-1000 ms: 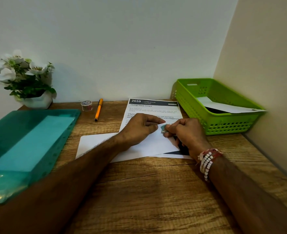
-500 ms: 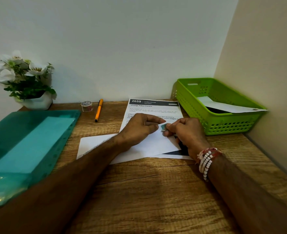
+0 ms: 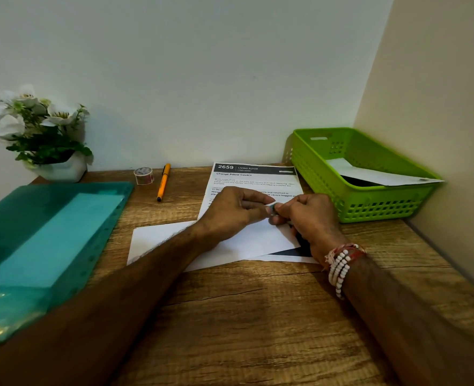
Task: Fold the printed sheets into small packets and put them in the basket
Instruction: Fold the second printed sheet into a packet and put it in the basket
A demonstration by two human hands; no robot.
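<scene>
Both curled around small packet (image 3: 271, 208): left hand (image 3: 230, 211), right hand (image 3: 311, 218).

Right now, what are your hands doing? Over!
Left hand and right hand both pinching one small folded packet over the printed sheets. Basket holds one paper already. Nothing blocking the way to it.

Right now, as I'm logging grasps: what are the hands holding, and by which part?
A small grey-blue piece, probably a folded packet, pinched by both hands: the left hand takes its left end, the right hand its right end.
</scene>
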